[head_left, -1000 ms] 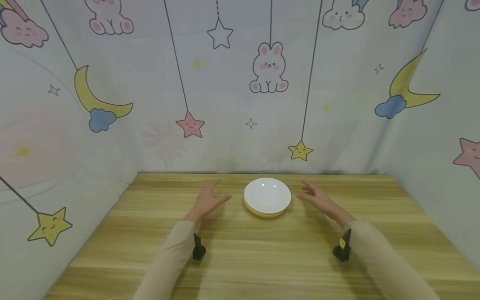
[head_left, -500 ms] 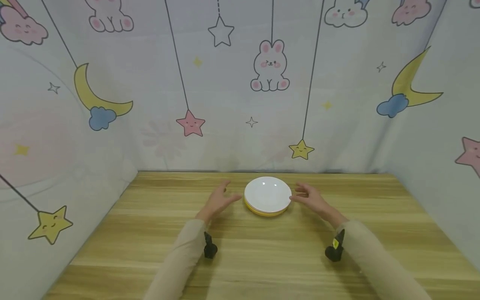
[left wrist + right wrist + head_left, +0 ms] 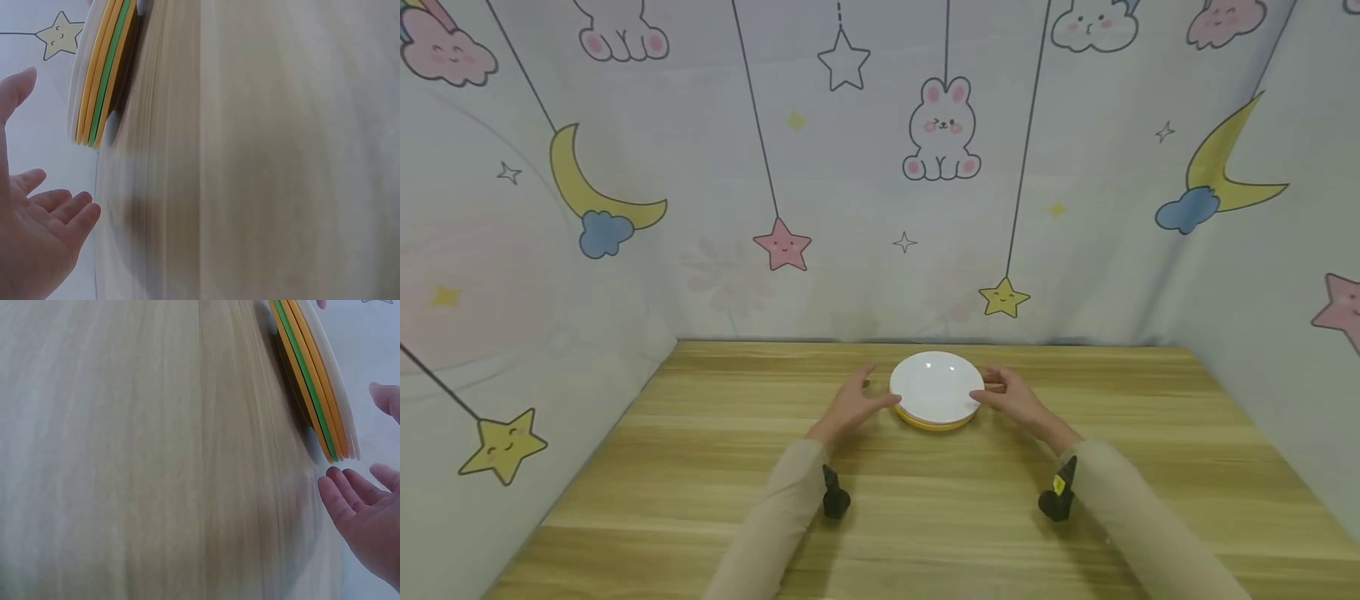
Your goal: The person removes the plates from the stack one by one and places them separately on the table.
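A stack of plates (image 3: 936, 385) stands toward the back of the table, a white one on top. From the side, the left wrist view shows the stack's layered rims (image 3: 103, 75) in white, orange and green. My left hand (image 3: 852, 407) is at the left of the stack, thumb and fingers spread apart, thumb tip overlapping the top rim in the head view. In the left wrist view its fingers stay apart from the plates. Opposite, my right hand (image 3: 1017, 402) has its thumb over the right rim in the head view, and its fingertips (image 3: 332, 487) lie close beside the plates' edges.
The wood-grain table (image 3: 925, 517) reaches back to a fabric wall (image 3: 850, 167) printed with stars, moons and rabbits. Similar fabric borders both sides. A small black device (image 3: 835, 496) is worn at the left wrist, and another black device (image 3: 1057, 496) at the right.
Both hands have moved inward toward the plate stack, the left one rightward and the right one leftward. The stack has stayed in place on the table.
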`<state>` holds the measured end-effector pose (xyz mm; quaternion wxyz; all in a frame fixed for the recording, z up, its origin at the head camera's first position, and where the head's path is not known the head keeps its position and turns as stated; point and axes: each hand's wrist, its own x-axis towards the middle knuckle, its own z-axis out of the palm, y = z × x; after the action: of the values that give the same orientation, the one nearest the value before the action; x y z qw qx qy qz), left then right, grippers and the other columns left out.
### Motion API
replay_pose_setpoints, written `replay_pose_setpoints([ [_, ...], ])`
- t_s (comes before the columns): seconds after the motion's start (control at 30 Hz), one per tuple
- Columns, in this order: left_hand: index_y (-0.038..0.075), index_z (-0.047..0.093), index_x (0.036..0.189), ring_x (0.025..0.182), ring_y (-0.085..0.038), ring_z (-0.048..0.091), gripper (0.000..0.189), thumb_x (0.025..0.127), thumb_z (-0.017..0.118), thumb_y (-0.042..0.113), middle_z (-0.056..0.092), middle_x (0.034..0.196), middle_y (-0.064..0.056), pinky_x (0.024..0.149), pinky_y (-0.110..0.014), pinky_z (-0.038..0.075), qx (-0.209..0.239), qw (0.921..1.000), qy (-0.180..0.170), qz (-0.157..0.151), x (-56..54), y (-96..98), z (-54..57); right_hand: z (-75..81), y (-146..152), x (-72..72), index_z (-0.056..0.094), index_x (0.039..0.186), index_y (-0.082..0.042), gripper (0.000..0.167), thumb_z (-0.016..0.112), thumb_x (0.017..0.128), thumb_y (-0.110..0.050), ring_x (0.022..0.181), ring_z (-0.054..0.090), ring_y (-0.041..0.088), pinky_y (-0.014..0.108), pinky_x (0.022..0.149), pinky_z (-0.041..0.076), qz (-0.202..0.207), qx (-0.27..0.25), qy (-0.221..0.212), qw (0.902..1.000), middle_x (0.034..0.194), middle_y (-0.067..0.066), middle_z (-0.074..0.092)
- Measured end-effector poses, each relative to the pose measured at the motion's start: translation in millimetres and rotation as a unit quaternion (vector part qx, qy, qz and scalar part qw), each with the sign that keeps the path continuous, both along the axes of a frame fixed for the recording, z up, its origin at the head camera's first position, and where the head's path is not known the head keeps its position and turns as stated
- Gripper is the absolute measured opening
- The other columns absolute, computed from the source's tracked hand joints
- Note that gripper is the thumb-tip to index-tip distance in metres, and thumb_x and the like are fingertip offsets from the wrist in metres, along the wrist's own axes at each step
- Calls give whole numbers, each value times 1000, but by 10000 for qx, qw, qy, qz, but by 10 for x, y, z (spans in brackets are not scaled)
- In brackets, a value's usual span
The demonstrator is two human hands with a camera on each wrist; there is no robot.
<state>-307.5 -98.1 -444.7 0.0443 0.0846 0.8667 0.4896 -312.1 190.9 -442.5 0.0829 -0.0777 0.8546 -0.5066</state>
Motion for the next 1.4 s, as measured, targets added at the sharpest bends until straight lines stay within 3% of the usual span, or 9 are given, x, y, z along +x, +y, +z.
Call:
replay_pose_setpoints([
  [0.4,5,28,141,128,-32,35,86,74,74,32,32,143,-17,103,-44,34,56,9999,15,-163,-13,136,2,-24,-88,-44,36,133,7,66,66,83,-23,112,49,35,36,86,49,-103,32,211,9997,128,25,45],
  [0.63,4,33,138,126,-35,37,83,71,77,25,35,141,-19,103,-44,35,169,9997,-7,-200,-49,201,-12,-44,-123,-43,46,123,10,51,67,82,-12,105,53,35,35,84,50,-69,-87,595,9982,118,25,53],
  [1.0,2,43,131,123,-29,43,68,73,76,15,48,133,-14,104,-38,34,633,9968,83,-489,-60,206,-56,-60,-161,-34,46,124,11,52,67,81,-9,103,54,34,40,88,47,-237,32,714,9972,115,25,55],
  [1.4,1,45,131,124,-27,43,67,74,76,16,48,133,-13,104,-36,34,565,9976,-60,-407,-56,217,-61,-57,-194,-18,49,122,11,53,70,78,-9,102,54,34,42,90,46,-462,-77,717,9963,110,25,57],
])
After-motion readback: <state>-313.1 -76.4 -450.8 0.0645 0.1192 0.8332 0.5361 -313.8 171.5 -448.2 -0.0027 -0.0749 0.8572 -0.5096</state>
